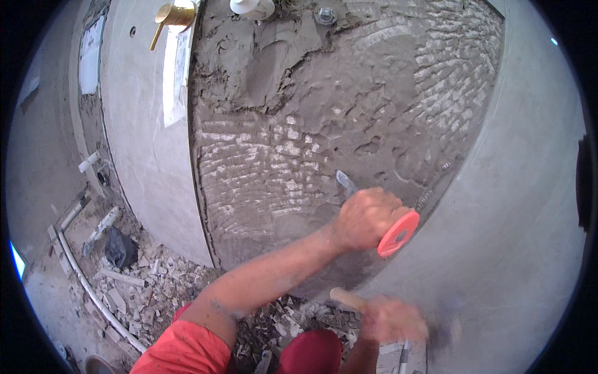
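My left hand [372,215] is closed around a chisel [346,181] with an orange hand guard [398,234]. Its flat metal tip touches or nearly touches the grey mortar [349,140] on the wall, which is ridged in rows with pale patches. Below and to the right, my right hand [393,320], smeared by motion, grips the wooden handle of a hammer [346,298]. The handle's end juts out to the left of this hand; the head, on the other side, is too blurred to make out well.
Smooth grey wall panels [152,162] border the mortar on both sides. A brass fitting [175,19], a white plug [252,7] and a metal fitting [326,17] protrude above. Broken rubble [162,280] covers the floor, with a white pipe [93,290] and black bag [120,248] at left.
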